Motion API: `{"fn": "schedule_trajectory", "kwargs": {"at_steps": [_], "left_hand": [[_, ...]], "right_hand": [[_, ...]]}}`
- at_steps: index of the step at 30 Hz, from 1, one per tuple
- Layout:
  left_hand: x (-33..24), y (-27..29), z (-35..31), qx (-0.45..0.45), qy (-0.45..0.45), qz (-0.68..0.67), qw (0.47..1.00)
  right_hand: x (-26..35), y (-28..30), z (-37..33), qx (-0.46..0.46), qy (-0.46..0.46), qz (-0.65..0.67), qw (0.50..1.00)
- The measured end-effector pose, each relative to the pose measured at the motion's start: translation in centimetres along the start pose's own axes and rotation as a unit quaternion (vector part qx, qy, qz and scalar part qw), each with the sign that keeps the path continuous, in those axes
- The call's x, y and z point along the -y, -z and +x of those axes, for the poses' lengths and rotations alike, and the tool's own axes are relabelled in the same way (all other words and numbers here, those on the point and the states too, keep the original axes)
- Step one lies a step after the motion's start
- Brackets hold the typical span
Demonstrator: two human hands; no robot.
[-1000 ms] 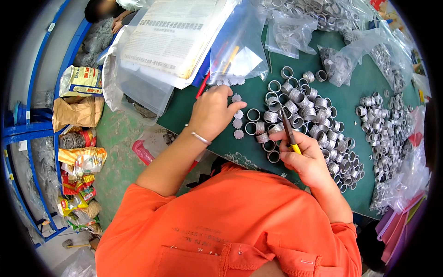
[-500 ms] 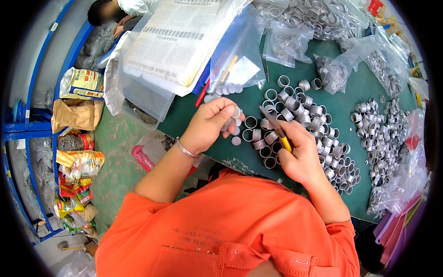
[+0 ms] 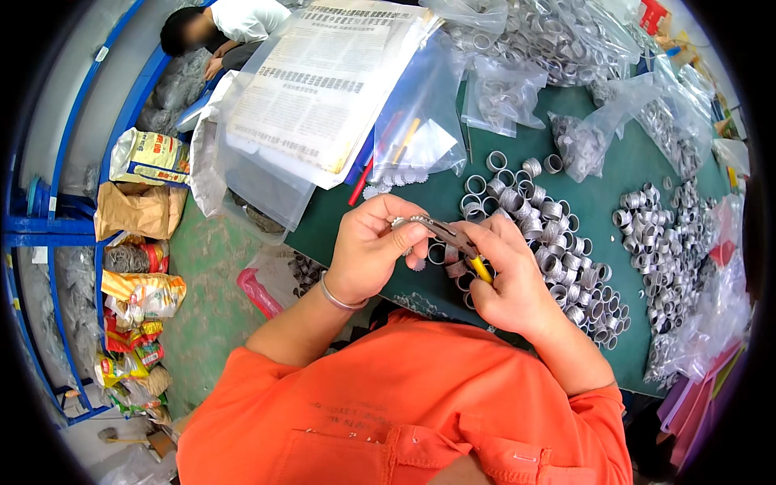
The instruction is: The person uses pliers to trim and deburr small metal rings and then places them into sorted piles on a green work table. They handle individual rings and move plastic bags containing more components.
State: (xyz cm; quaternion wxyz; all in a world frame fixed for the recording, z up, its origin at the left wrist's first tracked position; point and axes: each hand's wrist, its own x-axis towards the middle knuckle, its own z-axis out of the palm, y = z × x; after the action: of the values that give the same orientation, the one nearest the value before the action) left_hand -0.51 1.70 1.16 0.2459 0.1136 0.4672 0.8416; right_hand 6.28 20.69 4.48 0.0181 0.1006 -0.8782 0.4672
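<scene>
Pinches a small toothed disc (image 3: 398,223) between thumb and fingers of the left hand (image 3: 360,252). Grips yellow-handled pliers (image 3: 482,269) in the right hand (image 3: 511,279), pointing their metal nose at the disc, too small there to tell whether biting on it. Has a loose heap of grey rings (image 3: 552,210) just beyond and beside the right hand on the green tabletop (image 3: 596,206), and grey toothed discs (image 3: 374,191) just beyond the left, near a clear bag (image 3: 443,113).
</scene>
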Motion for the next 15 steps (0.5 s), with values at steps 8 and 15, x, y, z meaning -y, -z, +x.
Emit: {"fn": "schedule_trajectory", "kwargs": {"at_steps": [8, 15], "left_hand": [[0.2, -0.7, -0.3, -0.026, -0.066, 0.035, 0.997], [0.8, -1.4, -0.1, -0.052, -0.149, 0.036, 0.987]], "right_hand": [[0.1, 0.4, 0.9, -0.069, 0.104, -0.135, 0.983], [0.3, -0.2, 1.4, -0.13, 0.143, -0.253, 0.948]]}}
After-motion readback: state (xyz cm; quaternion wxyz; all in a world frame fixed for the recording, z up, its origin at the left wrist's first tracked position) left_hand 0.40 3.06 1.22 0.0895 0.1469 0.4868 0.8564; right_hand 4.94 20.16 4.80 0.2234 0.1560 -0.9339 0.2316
